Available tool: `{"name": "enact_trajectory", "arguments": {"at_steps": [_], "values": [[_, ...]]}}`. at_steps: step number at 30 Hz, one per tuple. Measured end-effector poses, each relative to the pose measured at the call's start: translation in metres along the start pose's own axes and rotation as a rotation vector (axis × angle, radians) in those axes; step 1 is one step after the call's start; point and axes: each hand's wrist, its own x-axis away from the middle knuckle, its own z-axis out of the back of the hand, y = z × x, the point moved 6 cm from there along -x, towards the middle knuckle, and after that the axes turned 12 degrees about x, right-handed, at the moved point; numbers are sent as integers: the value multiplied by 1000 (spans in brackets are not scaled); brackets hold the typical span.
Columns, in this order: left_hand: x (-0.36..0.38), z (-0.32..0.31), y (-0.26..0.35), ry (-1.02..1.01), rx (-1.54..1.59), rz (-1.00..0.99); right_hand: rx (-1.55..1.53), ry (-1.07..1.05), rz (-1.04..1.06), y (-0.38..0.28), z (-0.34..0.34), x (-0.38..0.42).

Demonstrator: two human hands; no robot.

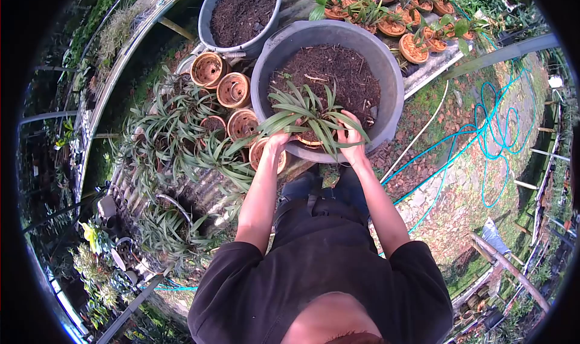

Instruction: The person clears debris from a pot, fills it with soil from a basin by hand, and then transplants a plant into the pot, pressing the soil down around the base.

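A potted plant with long, strappy green leaves [308, 109] is held over the near side of a large grey tub [396, 96] of dark soil [356, 72]. Part of the orange-brown pot rim [309, 142] shows beneath the leaves. My left hand [281, 139] grips the pot's left side, its fingers partly covered by foliage. On the opposite side my right hand [351, 139] curls around the pot and lower leaves, with some fingertips hidden. Just left of the tub stand several terracotta pots [234, 90], one of them [258, 156] close by my left forearm.
Another grey tub of soil [241, 17] stands at the back left. Small potted plants [414, 48] crowd the bench at the back right. Leafy plants [175, 126] spread over the left side. A turquoise hose [483, 138] lies coiled on the ground at right.
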Motion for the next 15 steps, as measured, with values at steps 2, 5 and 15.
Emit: {"name": "enact_trajectory", "arguments": {"at_steps": [2,5,15], "values": [[-3,3,1,-9,-12,-17,-98,110,-164,17,2,-13],[0,12,-2,-5,-30,-25,-491,-53,-467,51,-43,-29],[36,-9,11,151,-185,-177,-1229,-225,-431,84,-117,7]]}}
